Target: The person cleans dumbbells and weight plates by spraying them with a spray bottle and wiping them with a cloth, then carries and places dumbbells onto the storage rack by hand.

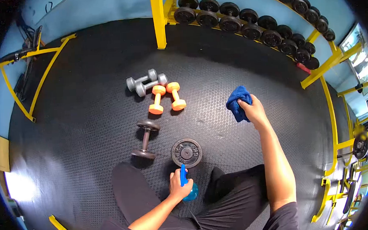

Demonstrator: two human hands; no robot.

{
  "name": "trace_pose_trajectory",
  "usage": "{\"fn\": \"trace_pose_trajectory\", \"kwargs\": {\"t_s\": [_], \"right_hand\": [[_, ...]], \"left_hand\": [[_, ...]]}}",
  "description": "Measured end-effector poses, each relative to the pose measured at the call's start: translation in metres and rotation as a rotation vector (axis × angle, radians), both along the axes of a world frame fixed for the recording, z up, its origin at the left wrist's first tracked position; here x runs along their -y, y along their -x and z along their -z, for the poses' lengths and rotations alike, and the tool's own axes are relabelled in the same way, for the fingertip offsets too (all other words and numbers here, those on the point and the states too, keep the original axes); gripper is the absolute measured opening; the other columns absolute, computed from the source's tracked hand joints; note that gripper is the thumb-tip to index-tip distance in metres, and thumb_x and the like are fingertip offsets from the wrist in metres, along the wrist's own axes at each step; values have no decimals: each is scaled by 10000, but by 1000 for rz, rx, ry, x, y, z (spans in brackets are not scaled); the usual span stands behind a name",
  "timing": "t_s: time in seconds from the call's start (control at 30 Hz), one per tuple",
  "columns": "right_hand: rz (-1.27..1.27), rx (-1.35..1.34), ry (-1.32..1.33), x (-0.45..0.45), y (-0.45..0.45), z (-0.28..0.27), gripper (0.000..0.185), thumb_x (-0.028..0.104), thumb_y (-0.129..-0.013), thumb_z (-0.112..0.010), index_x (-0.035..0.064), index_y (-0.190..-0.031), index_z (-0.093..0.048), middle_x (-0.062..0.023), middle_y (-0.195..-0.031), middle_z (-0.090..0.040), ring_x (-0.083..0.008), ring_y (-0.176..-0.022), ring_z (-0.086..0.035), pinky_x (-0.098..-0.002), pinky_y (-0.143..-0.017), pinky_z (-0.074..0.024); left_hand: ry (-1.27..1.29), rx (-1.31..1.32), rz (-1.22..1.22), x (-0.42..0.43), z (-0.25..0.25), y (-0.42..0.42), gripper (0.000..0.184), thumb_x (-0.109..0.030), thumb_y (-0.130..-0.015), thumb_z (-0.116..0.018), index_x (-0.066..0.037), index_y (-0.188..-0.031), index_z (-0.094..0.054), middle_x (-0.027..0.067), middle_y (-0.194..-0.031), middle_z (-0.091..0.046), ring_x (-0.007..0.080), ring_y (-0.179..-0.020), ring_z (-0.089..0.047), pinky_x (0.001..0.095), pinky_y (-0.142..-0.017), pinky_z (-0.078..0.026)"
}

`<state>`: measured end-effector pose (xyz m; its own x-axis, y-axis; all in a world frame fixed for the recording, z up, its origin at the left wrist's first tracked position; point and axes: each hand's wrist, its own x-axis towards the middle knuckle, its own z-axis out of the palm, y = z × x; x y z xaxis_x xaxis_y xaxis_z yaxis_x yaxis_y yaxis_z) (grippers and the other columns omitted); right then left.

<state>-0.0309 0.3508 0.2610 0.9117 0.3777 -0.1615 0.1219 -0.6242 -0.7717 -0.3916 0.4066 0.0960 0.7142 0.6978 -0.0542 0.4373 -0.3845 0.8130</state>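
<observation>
My left hand (180, 186) is closed around a spray bottle (191, 193) with a blue trigger head and a teal, see-through body. Just beyond the nozzle is a round black weight (187, 153) with raised lettering; whether it is a plate or a dumbbell on its end I cannot tell. Out to the right, my right hand (252, 109) grips a crumpled dark blue cloth (238, 104) above the floor. Left of the round weight lies a dark dumbbell (145, 138). Farther off are two orange dumbbells (157, 99) and two grey dumbbells (151, 84), close together.
Black textured rubber matting (85, 132) covers the floor around my folded legs (234, 200). A yellow rack (158, 20) holds rows of black dumbbells (230, 24) along the far wall. Yellow-framed equipment stands at left (52, 72) and right (332, 124).
</observation>
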Motion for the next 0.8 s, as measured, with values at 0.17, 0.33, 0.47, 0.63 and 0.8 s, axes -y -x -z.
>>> {"fn": "trace_pose_trajectory", "kwargs": {"t_s": [0.17,0.33,0.47,0.63,0.8], "right_hand": [[7,22,46,1,3,-1,349,258,-857,-687,10,-1094,-624,-132,-989,-688,-207,-904,-654,-343,-798,-496],[14,21,5,10,-4,11,355,263,-850,-691,12,-1092,-625,-133,-984,-689,-211,-899,-657,-347,-787,-497],[6,15,25,12,-4,12,360,270,-847,-694,15,-1092,-625,-132,-983,-690,-208,-891,-657,-347,-782,-498],[5,23,53,13,-1,9,359,272,-846,-698,17,-1088,-624,-131,-982,-691,-209,-895,-659,-348,-783,-499],[21,23,55,11,-2,8,358,274,-845,-700,18,-1084,-625,-131,-984,-692,-211,-900,-661,-349,-787,-499]], "left_hand": [[159,-56,-37,3,11,6,323,-110,-679,-652,-56,-963,-508,151,-947,-612,376,-911,-555,496,-810,-441],[114,-26,-80,2,9,5,312,-110,-682,-650,-54,-953,-505,152,-933,-597,383,-921,-547,500,-808,-435],[42,-22,-33,-1,5,4,313,-122,-680,-653,-58,-952,-510,149,-929,-596,377,-923,-549,494,-806,-438],[214,-134,8,-6,11,6,326,-134,-677,-655,-59,-961,-515,153,-931,-599,375,-940,-550,493,-808,-438],[37,-26,1,-5,10,11,381,-139,-674,-657,-52,-1020,-523,177,-981,-590,393,-960,-544,501,-823,-430]]}}
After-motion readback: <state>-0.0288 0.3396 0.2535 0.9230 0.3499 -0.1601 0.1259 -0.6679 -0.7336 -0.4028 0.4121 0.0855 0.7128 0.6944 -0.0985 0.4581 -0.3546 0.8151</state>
